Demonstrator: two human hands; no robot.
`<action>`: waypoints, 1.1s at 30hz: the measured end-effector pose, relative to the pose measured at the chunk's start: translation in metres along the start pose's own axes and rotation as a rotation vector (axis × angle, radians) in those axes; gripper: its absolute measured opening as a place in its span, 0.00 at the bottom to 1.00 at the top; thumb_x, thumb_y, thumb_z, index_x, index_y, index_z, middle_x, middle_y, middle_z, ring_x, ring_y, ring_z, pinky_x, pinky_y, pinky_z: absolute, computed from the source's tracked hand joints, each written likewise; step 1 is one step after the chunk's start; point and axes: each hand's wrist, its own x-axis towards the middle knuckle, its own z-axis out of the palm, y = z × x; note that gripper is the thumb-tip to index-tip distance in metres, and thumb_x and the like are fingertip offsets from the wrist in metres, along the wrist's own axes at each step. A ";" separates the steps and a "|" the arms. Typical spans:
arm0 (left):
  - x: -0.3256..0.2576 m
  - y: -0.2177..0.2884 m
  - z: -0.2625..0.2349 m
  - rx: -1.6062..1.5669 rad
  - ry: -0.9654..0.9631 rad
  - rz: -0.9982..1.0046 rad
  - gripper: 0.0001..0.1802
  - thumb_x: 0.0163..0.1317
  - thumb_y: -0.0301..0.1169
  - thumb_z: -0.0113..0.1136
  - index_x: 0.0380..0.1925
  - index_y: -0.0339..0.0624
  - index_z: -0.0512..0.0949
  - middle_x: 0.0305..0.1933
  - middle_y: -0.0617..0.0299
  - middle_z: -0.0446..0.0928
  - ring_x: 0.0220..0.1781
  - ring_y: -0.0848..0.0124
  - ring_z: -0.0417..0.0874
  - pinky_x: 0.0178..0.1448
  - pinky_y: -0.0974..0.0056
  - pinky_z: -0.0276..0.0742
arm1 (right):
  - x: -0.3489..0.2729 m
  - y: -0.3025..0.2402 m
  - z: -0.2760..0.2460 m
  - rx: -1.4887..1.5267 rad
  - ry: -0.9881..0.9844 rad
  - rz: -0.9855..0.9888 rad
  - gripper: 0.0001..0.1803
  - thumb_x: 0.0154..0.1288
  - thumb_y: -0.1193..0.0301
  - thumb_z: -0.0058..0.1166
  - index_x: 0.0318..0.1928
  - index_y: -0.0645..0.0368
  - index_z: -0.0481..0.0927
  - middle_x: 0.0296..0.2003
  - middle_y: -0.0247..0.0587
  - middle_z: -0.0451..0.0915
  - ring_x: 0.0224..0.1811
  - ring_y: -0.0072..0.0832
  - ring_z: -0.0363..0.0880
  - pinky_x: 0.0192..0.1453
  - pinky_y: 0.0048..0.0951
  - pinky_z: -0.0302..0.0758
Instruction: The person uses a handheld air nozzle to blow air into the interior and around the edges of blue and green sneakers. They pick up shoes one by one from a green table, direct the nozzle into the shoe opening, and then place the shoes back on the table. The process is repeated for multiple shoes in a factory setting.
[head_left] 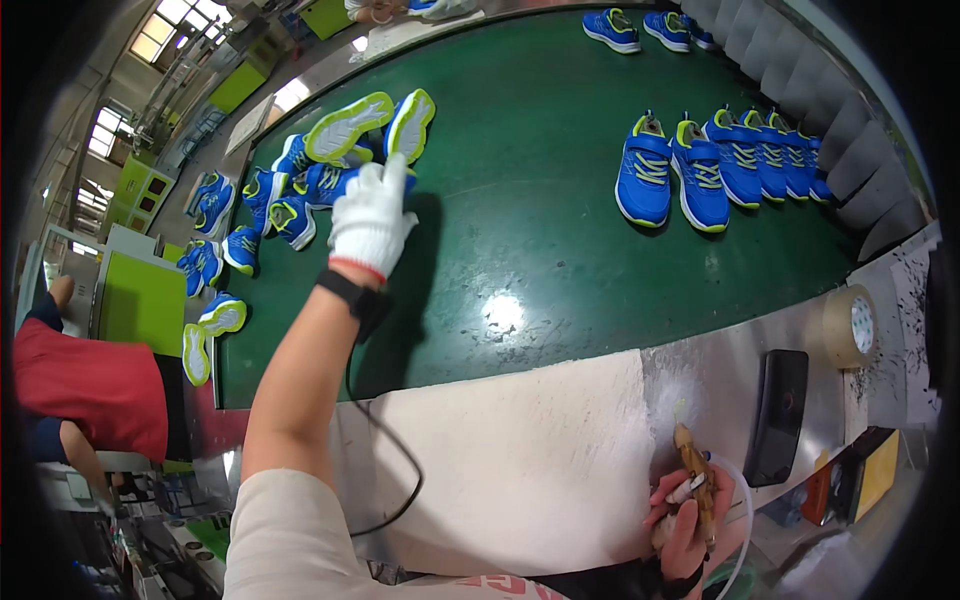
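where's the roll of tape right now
In the head view the roll of tape stands on edge at the far right of the metal ledge, just right of the black phone and beside the green conveyor belt.

Glossy green belt [560, 220], knitted cloth glove [370, 220] (white), matt white sheet [520, 460], brushed metal ledge [710, 370].

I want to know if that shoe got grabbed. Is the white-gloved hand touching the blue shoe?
Touching. In the head view, the left hand in its white glove lies on a blue shoe in the pile, its fingers overlapping the shoe with no gap showing.
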 end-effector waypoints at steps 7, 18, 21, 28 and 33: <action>-0.121 0.003 -0.092 -0.696 0.246 0.047 0.32 0.46 0.28 0.74 0.54 0.36 0.74 0.43 0.58 0.77 0.48 0.64 0.80 0.51 0.63 0.78 | -0.016 -0.003 0.011 -0.277 -0.164 -0.186 0.28 0.71 0.68 0.46 0.67 0.63 0.56 0.45 0.44 0.74 0.37 0.21 0.70 0.43 0.22 0.71; -0.227 0.099 -0.120 -1.821 -0.259 0.105 0.32 0.43 0.27 0.78 0.51 0.36 0.76 0.50 0.48 0.78 0.54 0.59 0.78 0.60 0.55 0.73 | -0.091 -0.039 0.027 0.114 -0.487 -0.356 0.41 0.68 0.50 0.52 0.66 0.68 0.52 0.44 0.57 0.75 0.47 0.41 0.78 0.54 0.40 0.74; -0.206 0.110 -0.118 -1.754 -0.282 0.412 0.30 0.41 0.28 0.79 0.47 0.36 0.78 0.49 0.47 0.79 0.53 0.57 0.79 0.57 0.55 0.74 | -0.084 -0.040 0.036 0.297 -0.590 -0.434 0.44 0.62 0.49 0.55 0.65 0.67 0.52 0.43 0.59 0.76 0.44 0.41 0.79 0.51 0.40 0.76; -0.173 0.132 -0.115 -1.837 -0.467 0.577 0.30 0.41 0.30 0.79 0.46 0.34 0.78 0.46 0.48 0.79 0.49 0.58 0.80 0.54 0.57 0.75 | -0.067 -0.034 0.021 0.224 -0.498 -0.455 0.45 0.55 0.47 0.61 0.62 0.64 0.57 0.42 0.55 0.78 0.40 0.38 0.81 0.46 0.35 0.77; -0.166 0.144 -0.096 -2.049 -0.582 0.400 0.29 0.42 0.28 0.78 0.47 0.34 0.77 0.44 0.46 0.79 0.44 0.57 0.81 0.51 0.56 0.76 | -0.050 -0.026 0.013 0.162 -0.457 -0.462 0.46 0.51 0.47 0.64 0.60 0.64 0.60 0.40 0.54 0.78 0.36 0.35 0.81 0.40 0.31 0.78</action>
